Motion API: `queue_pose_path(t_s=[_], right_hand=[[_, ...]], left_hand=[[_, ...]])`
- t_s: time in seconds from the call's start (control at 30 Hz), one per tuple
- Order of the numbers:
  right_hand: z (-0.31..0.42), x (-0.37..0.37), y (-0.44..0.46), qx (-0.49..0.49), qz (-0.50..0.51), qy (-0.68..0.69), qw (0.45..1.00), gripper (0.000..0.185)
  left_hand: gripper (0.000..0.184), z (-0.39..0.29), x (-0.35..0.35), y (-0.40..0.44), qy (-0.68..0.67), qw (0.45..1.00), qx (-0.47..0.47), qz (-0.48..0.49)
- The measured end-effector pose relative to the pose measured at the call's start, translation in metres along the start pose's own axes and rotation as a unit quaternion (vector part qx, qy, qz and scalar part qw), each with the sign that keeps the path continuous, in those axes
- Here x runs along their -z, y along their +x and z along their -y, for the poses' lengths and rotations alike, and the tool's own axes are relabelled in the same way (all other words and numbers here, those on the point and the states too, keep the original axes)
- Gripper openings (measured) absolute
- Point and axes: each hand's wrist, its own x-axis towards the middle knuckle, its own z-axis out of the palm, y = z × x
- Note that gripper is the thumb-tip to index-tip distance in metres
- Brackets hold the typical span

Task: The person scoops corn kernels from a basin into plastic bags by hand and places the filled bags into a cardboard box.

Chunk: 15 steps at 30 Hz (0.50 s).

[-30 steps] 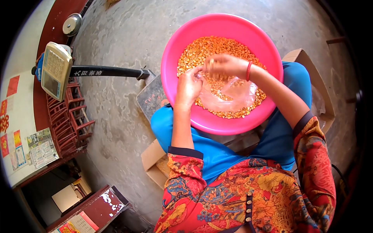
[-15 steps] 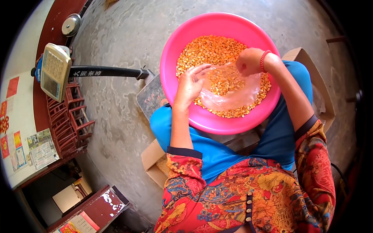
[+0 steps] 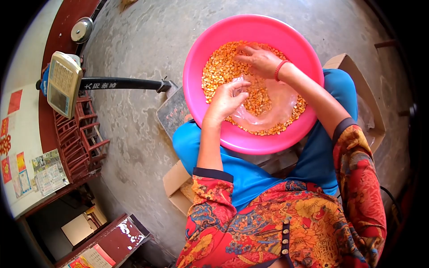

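A pink basin rests over my lap with dried corn kernels across its bottom. In it lies a clear plastic bag, its mouth spread wide and corn inside. My left hand grips the bag's near-left rim between thumb and fingers. Over the kernels at the far side of the basin is my right hand, palm down with fingers spread, a red beaded bracelet on the wrist. Whether its fingertips touch the corn I cannot tell.
To the left a platform scale has its display on a black post. Stacked red-brown stools stand behind it. Cardboard boxes sit beside my legs, one at the right. Grey concrete floor surrounds me.
My right hand has moved from the bag's right side to the far left over the loose corn, its fingers opening out. The left hand stays at the bag's rim, shifted slightly.
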Motion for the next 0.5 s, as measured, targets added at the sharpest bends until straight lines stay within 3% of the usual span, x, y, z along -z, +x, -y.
queue_pose_path(t_s=[0.13,0.17,0.23,0.27,0.3,0.43,0.47,0.5], right_hand=[[0.000,-0.011,-0.011,0.024,0.033,0.011,0.999,0.051],[-0.007,-0.017,-0.012,0.034,0.017,0.052,0.998,0.037],[-0.011,-0.015,-0.011,-0.002,0.071,0.049,0.996,0.030],[-0.012,-0.014,-0.011,-0.039,0.123,0.045,0.991,0.023],[-0.014,-0.020,-0.015,-0.044,0.072,0.091,0.992,0.016],[-0.027,-0.028,-0.009,-0.072,0.035,0.111,0.991,0.014],[-0.022,-0.014,-0.004,-0.219,0.064,0.258,0.939,0.014],[-0.014,0.003,0.002,-0.356,0.090,0.392,0.843,0.015]], left_hand=[[0.024,0.004,0.000,0.001,0.044,0.994,-0.088,-0.043],[0.024,0.003,0.002,0.001,0.043,0.994,-0.088,-0.045],[0.024,-0.003,0.007,-0.001,0.032,0.998,0.025,-0.051],[0.024,-0.001,0.008,-0.001,0.032,0.998,0.026,-0.053],[0.025,0.004,0.009,0.000,0.024,0.998,0.021,-0.057],[0.030,0.006,0.007,-0.003,0.079,0.993,-0.015,-0.091],[0.030,0.006,0.007,-0.003,0.078,0.993,-0.014,-0.092],[0.032,0.008,0.007,-0.002,0.107,0.987,-0.046,-0.108]])
